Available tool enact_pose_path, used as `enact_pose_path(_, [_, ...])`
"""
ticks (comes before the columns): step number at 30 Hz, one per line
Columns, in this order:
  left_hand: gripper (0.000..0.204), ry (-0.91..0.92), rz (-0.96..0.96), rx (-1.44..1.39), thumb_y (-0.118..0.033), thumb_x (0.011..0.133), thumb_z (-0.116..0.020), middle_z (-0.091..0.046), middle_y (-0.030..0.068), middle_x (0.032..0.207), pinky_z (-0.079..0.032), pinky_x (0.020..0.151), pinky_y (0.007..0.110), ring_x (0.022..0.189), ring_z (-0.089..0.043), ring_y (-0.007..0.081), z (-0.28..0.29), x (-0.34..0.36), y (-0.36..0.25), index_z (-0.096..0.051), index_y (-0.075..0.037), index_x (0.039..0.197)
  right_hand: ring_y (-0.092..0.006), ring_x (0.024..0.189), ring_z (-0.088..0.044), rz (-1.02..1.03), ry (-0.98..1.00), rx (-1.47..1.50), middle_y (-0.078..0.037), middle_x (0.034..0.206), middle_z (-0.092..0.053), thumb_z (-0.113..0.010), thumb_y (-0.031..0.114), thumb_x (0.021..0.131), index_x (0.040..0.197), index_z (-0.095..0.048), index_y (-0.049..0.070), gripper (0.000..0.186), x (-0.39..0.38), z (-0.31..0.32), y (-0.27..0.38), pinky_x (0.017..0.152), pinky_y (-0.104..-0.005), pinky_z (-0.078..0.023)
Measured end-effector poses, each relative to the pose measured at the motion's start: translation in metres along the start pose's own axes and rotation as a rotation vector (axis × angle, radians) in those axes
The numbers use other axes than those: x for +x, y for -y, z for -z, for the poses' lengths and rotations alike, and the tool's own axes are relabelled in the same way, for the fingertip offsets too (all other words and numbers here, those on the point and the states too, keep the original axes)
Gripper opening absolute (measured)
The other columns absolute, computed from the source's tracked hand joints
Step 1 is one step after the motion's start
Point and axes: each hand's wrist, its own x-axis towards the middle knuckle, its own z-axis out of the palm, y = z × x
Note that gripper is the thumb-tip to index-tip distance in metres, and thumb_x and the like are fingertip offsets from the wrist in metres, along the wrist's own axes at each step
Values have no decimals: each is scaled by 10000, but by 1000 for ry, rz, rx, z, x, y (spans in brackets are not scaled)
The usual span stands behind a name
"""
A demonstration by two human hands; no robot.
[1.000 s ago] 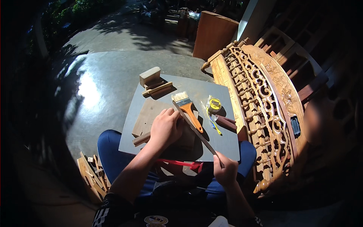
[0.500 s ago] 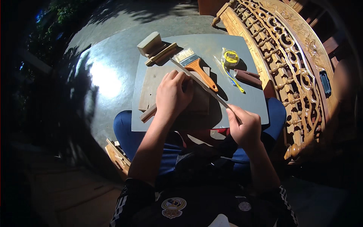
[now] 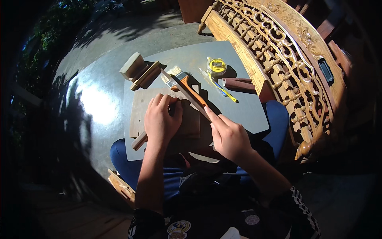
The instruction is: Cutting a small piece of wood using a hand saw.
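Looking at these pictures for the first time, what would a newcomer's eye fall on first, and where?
Probably the ornate carved wooden furniture filling the right side. Next, near the middle, comes the long dark strip in the right hand, crossing in front of an orange-handled brush. The bright yellow tape measure stands out beyond it on the grey board.

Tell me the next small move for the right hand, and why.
Perhaps lower the dark strip toward the wooden stick poking out beneath the left hand. The right hand grips the strip near one end, forefinger along it, and the left hand seems to be steadying the stick over the board.
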Motion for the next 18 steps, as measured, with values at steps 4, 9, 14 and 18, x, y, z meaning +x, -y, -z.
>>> enact_pose_path(4, [128, 18, 4, -2, -162, 856, -732, -641, 91, 894, -521, 768, 416, 888, -647, 308, 5, 1, 1, -673, -55, 893, -312, 632, -628, -33, 1, 68, -147, 787, -612, -611, -31, 906, 1419, -588, 14, 515, -2, 11, 12, 582, -390, -519])
enact_pose_path(9, [136, -3, -36, -21, -154, 858, -730, -640, 104, 897, -523, 774, 422, 899, -651, 315, 1, 1, 8, -665, -41, 896, -277, 565, -607, 91, -10, 54, -108, 775, -535, -632, -20, 858, 1467, -528, 1, 618, 1, -2, 9, 517, -364, -522])
enact_pose_path(14, [145, -1, -38, -17, -164, 863, -726, -638, 109, 894, -523, 764, 420, 885, -651, 318, -2, 0, 3, -663, -37, 894, -279, 610, -637, 90, 17, -15, -118, 830, -555, -642, -19, 847, 1470, -531, 22, 634, 13, -10, 8, 565, -369, -556])
enact_pose_path(18, [153, -7, -30, -31, -180, 865, -722, -629, 109, 881, -523, 761, 420, 876, -650, 314, -3, -2, 3, -662, -40, 888, -282, 652, -658, 111, 27, -67, -118, 862, -562, -649, -15, 840, 1462, -540, 28, 632, 24, -13, 12, 606, -369, -581])
